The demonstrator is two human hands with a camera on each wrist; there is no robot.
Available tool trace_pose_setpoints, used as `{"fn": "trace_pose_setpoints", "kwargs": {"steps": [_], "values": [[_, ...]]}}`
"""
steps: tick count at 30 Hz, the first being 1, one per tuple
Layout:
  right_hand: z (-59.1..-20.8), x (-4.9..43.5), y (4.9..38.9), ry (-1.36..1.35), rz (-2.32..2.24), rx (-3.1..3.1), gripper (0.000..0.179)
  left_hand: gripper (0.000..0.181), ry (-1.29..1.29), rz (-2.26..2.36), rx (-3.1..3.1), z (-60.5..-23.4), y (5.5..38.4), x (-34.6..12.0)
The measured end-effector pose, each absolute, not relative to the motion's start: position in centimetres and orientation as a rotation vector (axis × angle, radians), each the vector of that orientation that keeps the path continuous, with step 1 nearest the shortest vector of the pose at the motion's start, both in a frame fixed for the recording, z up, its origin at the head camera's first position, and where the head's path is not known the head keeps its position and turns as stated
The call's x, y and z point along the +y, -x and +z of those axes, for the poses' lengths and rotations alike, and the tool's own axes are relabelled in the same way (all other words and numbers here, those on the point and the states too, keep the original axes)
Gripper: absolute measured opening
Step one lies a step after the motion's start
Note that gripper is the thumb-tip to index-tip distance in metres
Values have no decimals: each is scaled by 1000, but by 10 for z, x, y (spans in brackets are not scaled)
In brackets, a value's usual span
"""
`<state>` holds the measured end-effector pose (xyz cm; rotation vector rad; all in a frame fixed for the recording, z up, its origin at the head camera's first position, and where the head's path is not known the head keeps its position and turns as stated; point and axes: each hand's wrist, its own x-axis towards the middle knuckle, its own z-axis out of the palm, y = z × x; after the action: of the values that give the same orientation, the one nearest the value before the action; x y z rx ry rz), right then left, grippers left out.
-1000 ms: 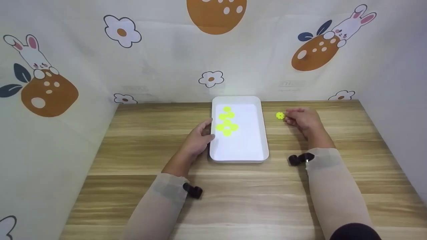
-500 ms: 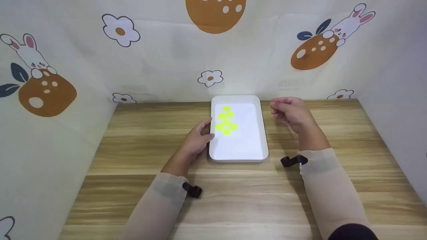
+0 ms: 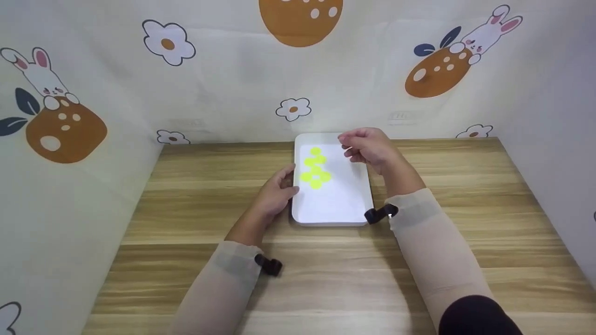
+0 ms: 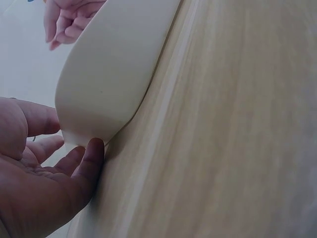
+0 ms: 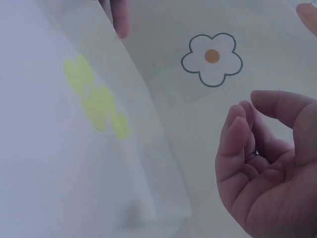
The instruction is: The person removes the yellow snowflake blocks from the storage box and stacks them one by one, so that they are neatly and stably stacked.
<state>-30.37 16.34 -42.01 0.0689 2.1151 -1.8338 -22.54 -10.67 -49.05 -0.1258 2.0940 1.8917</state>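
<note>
The white tray (image 3: 342,204) lies on the wooden table, with several small yellow flower-shaped discs (image 3: 316,177) in its left part. At the tray's left side my left hand (image 3: 274,193) holds the edge, thumb at the rim and fingers against the outer wall; in the left wrist view the fingertips (image 4: 95,148) reach low on that wall. My right hand (image 3: 370,148) is above the tray's far right corner, thumb and fingertips brought together. The yellow disc it picked up is hidden by the fingers, also in the right wrist view, where the curled fingers (image 5: 235,139) show.
A pale cloth (image 3: 233,93) printed with rabbits and flowers hangs behind the table and on its left side. The wooden table top (image 3: 316,288) runs in front of the tray. Dark wrist cameras (image 3: 269,265) are strapped to both sleeves.
My right hand has taken the single yellow disc from the table right of the tray, lifted, and moved left over the tray. My left hand has stayed at the tray's left side.
</note>
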Motion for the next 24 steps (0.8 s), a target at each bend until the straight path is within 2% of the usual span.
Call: {"fn": "trace_pose_setpoints", "kwargs": {"steps": [5, 12, 24], "values": [[-429, 151, 314, -8, -1710, 2128, 26, 66, 129, 1892, 2098, -490, 225, -107], [-447, 144, 326, 125, -1545, 2109, 37, 66, 110, 1876, 2123, -492, 226, -106], [-464, 138, 335, 144, -1304, 2226, 31, 66, 190, 1828, 2129, -492, 227, -106]]}}
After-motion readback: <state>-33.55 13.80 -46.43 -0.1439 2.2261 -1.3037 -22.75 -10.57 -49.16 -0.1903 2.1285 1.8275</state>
